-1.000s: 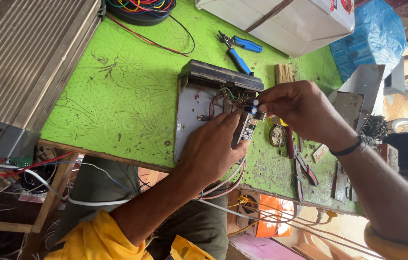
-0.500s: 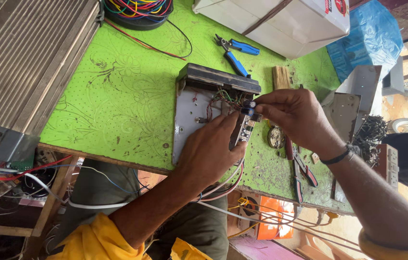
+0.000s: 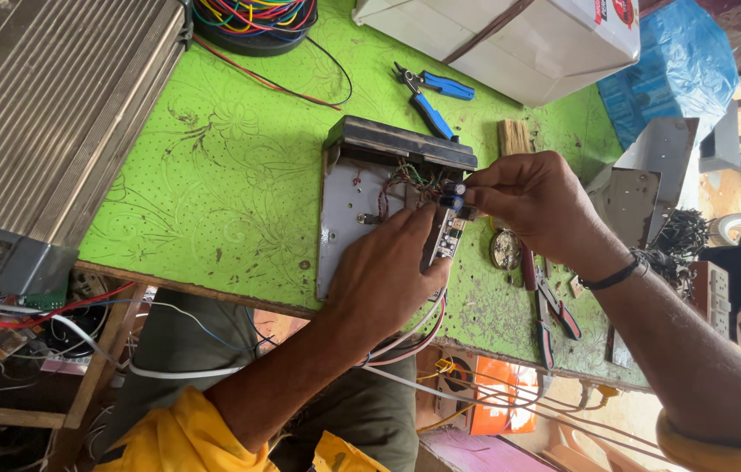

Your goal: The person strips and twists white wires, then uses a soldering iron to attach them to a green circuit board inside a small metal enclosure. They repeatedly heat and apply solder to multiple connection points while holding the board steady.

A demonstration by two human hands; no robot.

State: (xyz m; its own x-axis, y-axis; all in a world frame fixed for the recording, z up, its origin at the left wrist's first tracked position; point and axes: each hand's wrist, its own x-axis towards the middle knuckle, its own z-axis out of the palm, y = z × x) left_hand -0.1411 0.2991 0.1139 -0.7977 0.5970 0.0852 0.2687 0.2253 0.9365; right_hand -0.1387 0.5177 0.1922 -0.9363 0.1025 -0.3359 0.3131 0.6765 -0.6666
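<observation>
A small narrow circuit board lies at the right edge of a grey metal chassis plate on the green patterned tabletop. The left hand presses flat, fingers spread, apparently to steady it, while the right hand pinches its dark cylindrical capacitors. Blue-handled pliers lie well apart.

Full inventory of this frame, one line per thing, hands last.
table: 1, green, centre
metal tray: 1, grey, table middle
circuit board: 1, small, at tray's right edge
ribbed case: 1, grey, left
wire coil: 1, multicoloured, top
pliers: 1, blue handles, top centre
white box: 1, top right
red-handled tool: 1, right table edge
left hand: presses on tray and board
right hand: grip on dark parts at board's top
</observation>
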